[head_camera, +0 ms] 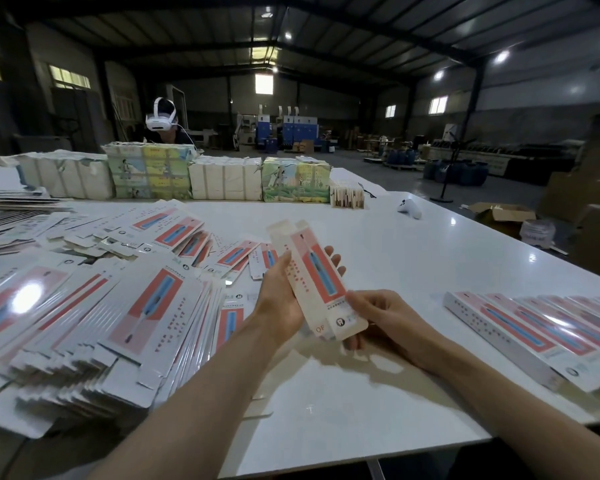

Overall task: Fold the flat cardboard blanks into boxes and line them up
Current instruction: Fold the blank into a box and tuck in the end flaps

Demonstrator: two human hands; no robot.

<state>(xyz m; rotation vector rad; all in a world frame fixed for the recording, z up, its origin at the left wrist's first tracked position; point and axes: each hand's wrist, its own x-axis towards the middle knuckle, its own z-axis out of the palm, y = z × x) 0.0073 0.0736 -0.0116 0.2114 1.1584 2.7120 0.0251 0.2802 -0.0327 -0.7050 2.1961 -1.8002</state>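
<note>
I hold one long white, red and blue cardboard blank (310, 271) up over the white table (413, 258), tilted with its open tabs pointing away from me. My left hand (284, 296) grips its middle from the left, fingers wrapped behind and showing on the right side. My right hand (378, 317) pinches its near end by the bottom flap. A thick stack of flat blanks (94, 323) lies at the left. A row of folded boxes (541, 327) lies side by side at the right edge.
More loose blanks (187, 237) are scattered across the table's middle. Wrapped bundles (174, 174) form a wall along the far side, with a person in a white headset (160, 121) behind them. A white controller (409, 207) lies far right. Cardboard cartons (503, 214) stand on the floor.
</note>
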